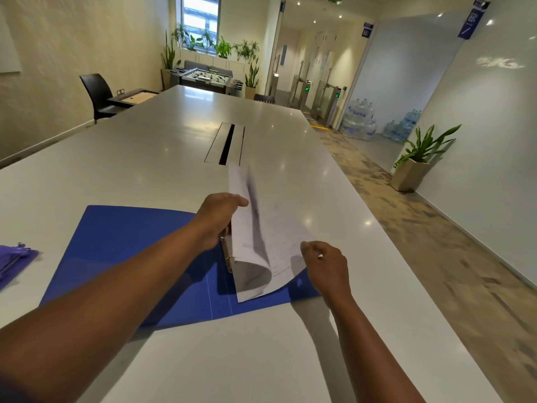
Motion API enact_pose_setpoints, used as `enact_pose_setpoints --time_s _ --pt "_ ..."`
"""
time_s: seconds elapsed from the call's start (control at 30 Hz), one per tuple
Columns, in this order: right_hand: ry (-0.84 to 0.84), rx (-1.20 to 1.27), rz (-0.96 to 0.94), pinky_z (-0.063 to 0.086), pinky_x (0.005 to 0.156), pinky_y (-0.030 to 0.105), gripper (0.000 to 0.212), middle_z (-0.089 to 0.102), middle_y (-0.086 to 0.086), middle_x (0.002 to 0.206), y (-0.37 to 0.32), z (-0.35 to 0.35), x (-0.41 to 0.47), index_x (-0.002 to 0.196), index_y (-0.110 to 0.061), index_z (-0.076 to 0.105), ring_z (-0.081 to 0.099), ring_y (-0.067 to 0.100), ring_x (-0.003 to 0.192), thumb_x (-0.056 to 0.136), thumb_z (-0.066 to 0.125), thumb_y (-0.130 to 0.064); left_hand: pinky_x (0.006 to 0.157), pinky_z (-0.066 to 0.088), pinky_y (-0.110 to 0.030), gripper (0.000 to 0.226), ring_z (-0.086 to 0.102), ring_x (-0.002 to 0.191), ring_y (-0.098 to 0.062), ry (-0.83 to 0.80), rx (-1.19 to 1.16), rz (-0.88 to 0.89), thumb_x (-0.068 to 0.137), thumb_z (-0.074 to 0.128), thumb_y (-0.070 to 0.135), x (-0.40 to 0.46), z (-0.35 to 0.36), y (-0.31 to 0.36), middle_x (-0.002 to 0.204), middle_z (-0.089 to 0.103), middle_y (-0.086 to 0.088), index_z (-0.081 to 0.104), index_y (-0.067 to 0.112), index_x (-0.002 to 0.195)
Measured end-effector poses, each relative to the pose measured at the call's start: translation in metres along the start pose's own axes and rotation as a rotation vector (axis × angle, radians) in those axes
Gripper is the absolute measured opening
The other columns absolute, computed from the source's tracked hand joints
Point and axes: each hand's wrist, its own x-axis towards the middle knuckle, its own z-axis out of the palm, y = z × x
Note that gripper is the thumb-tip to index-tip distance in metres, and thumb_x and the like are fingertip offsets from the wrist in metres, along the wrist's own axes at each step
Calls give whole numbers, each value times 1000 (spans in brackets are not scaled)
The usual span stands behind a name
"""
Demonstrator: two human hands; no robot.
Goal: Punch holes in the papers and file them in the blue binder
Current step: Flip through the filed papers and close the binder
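Observation:
The blue binder (122, 257) lies open and flat on the white table (145, 158), its metal rings (228, 258) near the middle. A stack of white papers (270, 248) sits on the right half, curled up along the ring side. My left hand (218, 219) grips the papers' upper left edge above the rings. My right hand (325, 266) is at the papers' right edge, its fingers curled; I cannot tell if it pinches the sheet. The binder's right cover is mostly hidden under the papers.
A purple folder (14, 263) lies at the table's left edge. A metal cable slot (226, 144) is set into the table beyond the papers. A black chair (98, 94) stands far left. A potted plant (418, 161) and water bottles (360, 120) stand on the floor to the right.

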Motion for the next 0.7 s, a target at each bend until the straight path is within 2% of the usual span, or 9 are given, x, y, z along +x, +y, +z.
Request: enact_pose_setpoints --time_s 0.1,0.17,0.2,0.23,0.3,0.4,0.47,0.57,0.7 --pt "-5 98 38 50 89 32 33 62 -9 100 1 3 -2 111 -20 69 58 8 89 103 53 -48 60 55 -29 21 66 87 -21 -7 84 37 100 55 5 6 -3 -12 113 67 -10 70 18 107" --pt "-13 181 56 51 90 34 29 62 -8 103 0 6 -3 105 -26 64 60 8 94 103 49 -51 54 51 -26 14 62 79 -18 60 114 73 97 63 6 6 -4 -16 114 64 -9 68 16 104" --pt "-8 196 62 52 95 36 28 63 -8 111 1 9 -3 106 -31 63 61 12 106 102 48 -54 51 47 -26 11 57 72 -17 100 113 79 95 67 7 7 -4 -18 112 62 -8 66 15 103" --pt "13 173 61 49 103 41 31 62 -5 127 1 12 -3 113 -33 63 58 19 122 102 46 -56 49 44 -26 13 53 66 -16 137 104 79 93 70 9 8 -4 -21 109 61 -7 63 14 102" --pt "103 36 43 34 118 51 47 41 -1 159 0 16 -4 139 -30 56 39 24 146 102 44 -57 47 42 -26 24 49 60 -17 188 68 88 89 77 14 11 -5 -27 99 59 -6 56 15 99" --pt "237 -36 -113 23 120 54 57 32 -2 166 -8 20 -12 146 -29 50 34 21 150 99 47 -60 55 46 -27 37 53 72 -20 228 56 141 81 85 21 11 -4 -34 94 58 -4 53 15 96" --pt "142 36 -239 30 119 47 60 40 -6 160 -11 23 -16 143 -30 52 39 17 146 93 53 -63 71 52 -29 38 56 95 -20 234 43 159 79 87 23 11 -2 -37 108 58 -2 57 14 102" --pt "-194 128 -241 46 111 37 71 46 -11 154 -19 29 -22 144 -32 51 47 14 137 83 61 -68 95 55 -37 46 57 114 -18 181 -5 90 80 86 23 11 1 -38 122 58 3 65 15 119" --pt "-442 129 -192 52 108 44 87 42 -18 152 -24 43 -31 146 -43 40 46 13 137 71 71 -76 82 61 -42 25 71 98 -26 51 -191 -146 87 78 9 12 2 -39 112 72 -13 68 11 110"
